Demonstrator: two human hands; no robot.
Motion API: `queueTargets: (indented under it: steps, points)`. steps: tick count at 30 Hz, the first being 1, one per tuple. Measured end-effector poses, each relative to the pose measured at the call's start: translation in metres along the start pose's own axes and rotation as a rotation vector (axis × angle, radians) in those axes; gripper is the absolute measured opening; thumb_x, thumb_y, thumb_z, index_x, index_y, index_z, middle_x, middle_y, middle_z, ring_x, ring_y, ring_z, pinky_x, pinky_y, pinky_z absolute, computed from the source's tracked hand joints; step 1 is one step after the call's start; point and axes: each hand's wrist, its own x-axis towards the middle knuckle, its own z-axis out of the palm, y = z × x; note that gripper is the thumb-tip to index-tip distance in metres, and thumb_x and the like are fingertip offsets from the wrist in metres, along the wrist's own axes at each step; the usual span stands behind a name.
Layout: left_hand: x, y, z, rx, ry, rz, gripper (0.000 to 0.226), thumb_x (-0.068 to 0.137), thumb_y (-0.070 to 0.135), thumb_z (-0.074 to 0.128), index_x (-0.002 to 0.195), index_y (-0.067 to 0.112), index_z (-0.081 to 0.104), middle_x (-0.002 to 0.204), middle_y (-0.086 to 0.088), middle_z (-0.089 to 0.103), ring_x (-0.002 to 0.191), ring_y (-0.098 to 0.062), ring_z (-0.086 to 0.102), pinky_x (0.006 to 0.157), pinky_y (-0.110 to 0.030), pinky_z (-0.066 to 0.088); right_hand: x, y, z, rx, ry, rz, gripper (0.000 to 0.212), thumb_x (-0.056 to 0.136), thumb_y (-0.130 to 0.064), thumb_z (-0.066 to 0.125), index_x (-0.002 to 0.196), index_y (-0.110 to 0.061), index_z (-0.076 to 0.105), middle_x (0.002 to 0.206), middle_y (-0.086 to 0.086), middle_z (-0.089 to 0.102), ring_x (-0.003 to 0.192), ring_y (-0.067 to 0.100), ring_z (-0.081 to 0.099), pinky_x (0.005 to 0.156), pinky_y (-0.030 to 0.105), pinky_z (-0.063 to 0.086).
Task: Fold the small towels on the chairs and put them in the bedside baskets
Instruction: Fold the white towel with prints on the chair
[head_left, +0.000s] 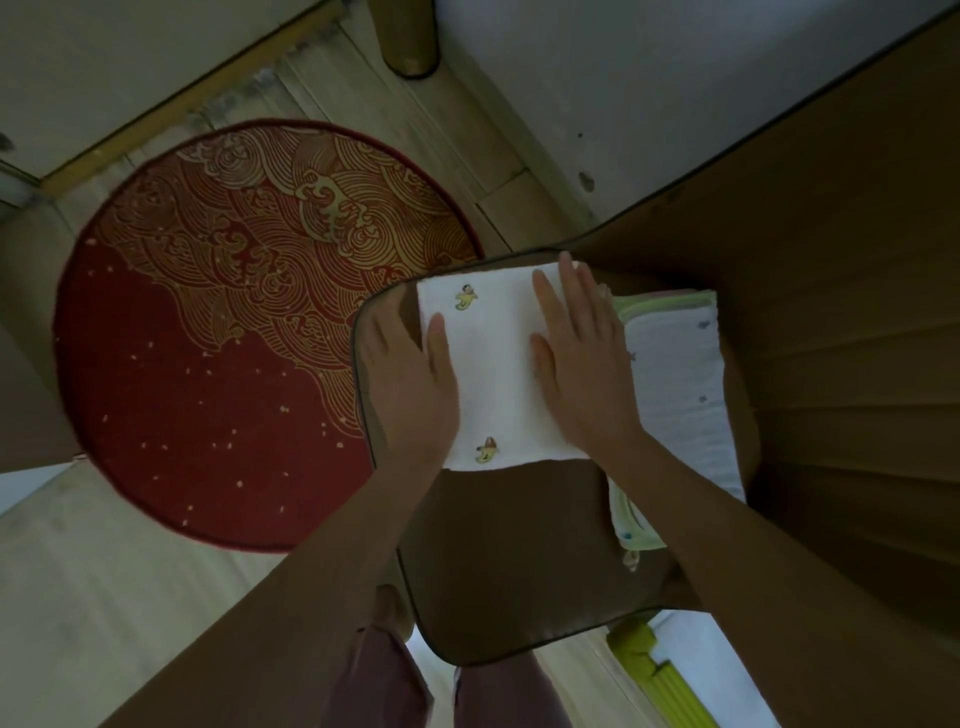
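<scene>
white towel (491, 364) with small yellow embroidered motifs lies flat on the brown chair seat (519, 561), toward the far part of the seat, folded into a tall rectangle. left hand (410, 379) rests flat on the towel's left edge, fingers straight and together, thumb lying on the cloth, rest of the palm partly over bare seat to the left. right hand (582, 358) lies flat on the towel's right part, fingers straight and pointing far, fingertips reaching the far right corner. neither hand curls round or pinches the cloth; both just press it down, towel spread between and under the two palms. just right of the white towel, partly under the right wrist, a stack of other towels (675, 395), pale with green edges, sits against the chair back (831, 312). round red rug (234, 332) with gold wave pattern on the wooden floor (104, 597) to the left. yellow-green object (660, 675) near right, cannot tell what it is.
</scene>
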Motion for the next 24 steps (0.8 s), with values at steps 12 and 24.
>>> queueTargets:
  steps: [12, 24]
  points:
    - [0.022, -0.038, 0.046, 0.406, -0.391, 0.38, 0.061, 0.102, 0.046, 0.017, 0.156, 0.021, 0.005, 0.163, -0.003, -0.001, 0.149, -0.032, -0.004, 0.12, -0.05, 0.002, 0.014, 0.01, 0.044, -0.117, -0.056, 0.039, 0.064, 0.101, -0.048, 0.02, 0.156, -0.016, 0.012, 0.163, 0.011, 0.005, 0.15, 0.025, 0.001, 0.122, 0.046, 0.001]
    - [0.016, -0.028, 0.033, -0.098, -0.454, 0.13, 0.074, 0.097, 0.047, 0.043, 0.155, 0.025, 0.003, 0.161, 0.003, -0.013, 0.148, -0.014, -0.002, 0.117, -0.029, 0.009, 0.01, 0.009, 0.04, 0.107, -0.01, 0.104, 0.068, 0.097, -0.056, 0.025, 0.155, -0.024, 0.01, 0.163, 0.006, 0.001, 0.149, 0.019, -0.007, 0.121, 0.042, -0.003]
